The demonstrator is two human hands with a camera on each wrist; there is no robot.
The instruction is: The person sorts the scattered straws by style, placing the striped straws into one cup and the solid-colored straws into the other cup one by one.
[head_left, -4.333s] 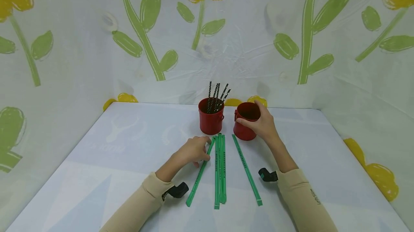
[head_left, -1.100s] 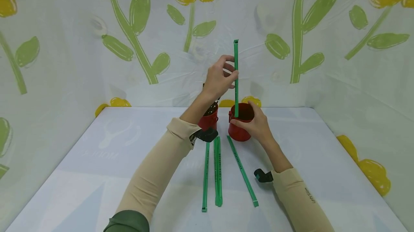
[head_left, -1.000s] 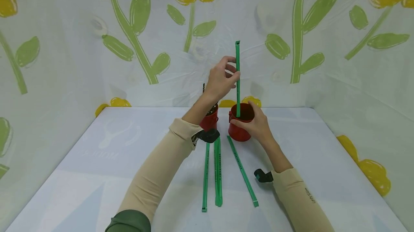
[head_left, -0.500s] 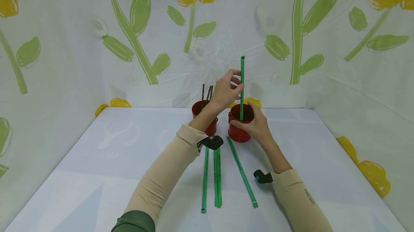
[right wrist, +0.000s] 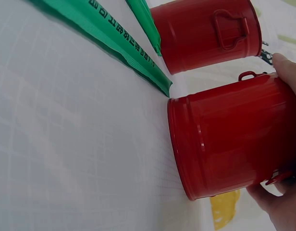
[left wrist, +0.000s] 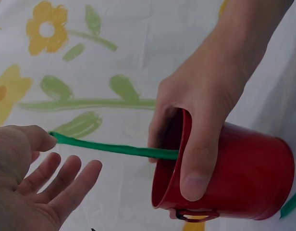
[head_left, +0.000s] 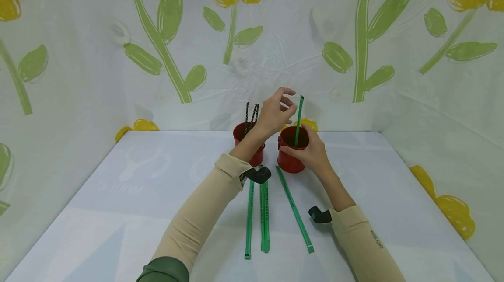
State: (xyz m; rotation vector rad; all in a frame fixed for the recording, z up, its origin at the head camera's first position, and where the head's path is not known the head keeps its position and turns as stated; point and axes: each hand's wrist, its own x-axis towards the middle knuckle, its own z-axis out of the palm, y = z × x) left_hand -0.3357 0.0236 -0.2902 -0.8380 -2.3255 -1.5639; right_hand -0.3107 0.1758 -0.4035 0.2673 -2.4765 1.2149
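Note:
In the head view a slim green wrapped straw (head_left: 299,120) stands in the right red bucket (head_left: 290,163), leaning a little to the right. My left hand (head_left: 275,112) is beside its upper end with fingers spread and relaxed. The left wrist view has the index fingertip very close to the top of the straw (left wrist: 114,148); I cannot tell whether they touch. My right hand (head_left: 315,153) grips the bucket by its rim, thumb on the near side. The straw's lower end is hidden inside the bucket.
A second red bucket (head_left: 257,158) with several black speckled straws (head_left: 253,113) stands just left, partly behind my left wrist. More green wrapped straws (head_left: 265,221) lie lengthwise on the white table (head_left: 138,212), one slanting at the right (head_left: 295,210). A flowered cloth (head_left: 275,46) hangs behind.
My left hand brought a green wrapped straw up from the table and over the right bucket. The straw has dropped into it, and the left fingers have let go. The right hand kept its grip.

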